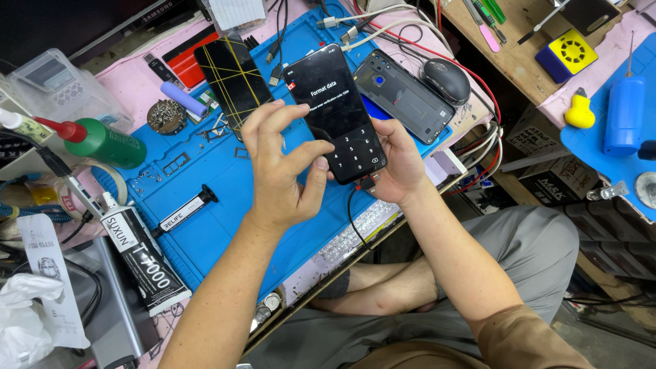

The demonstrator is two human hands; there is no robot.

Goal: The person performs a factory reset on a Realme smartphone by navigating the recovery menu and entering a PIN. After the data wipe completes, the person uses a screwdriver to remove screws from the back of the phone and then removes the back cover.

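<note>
A black smartphone [333,102] with a lit screen showing a number keypad is held above the blue work mat [225,171]. My right hand [400,164] grips its lower right edge, where a black cable [354,212] plugs into its bottom. My left hand [280,160] holds the phone's left side, with the thumb pressed on the lower part of the screen.
On the mat lie a phone screen crossed with yellow bands [234,76], a dark phone back cover [403,94], a syringe tube [184,210] and small screws. A black glue tube [140,256], a green bottle [106,142], a mouse [447,80] and a blue screwdriver [624,113] lie around.
</note>
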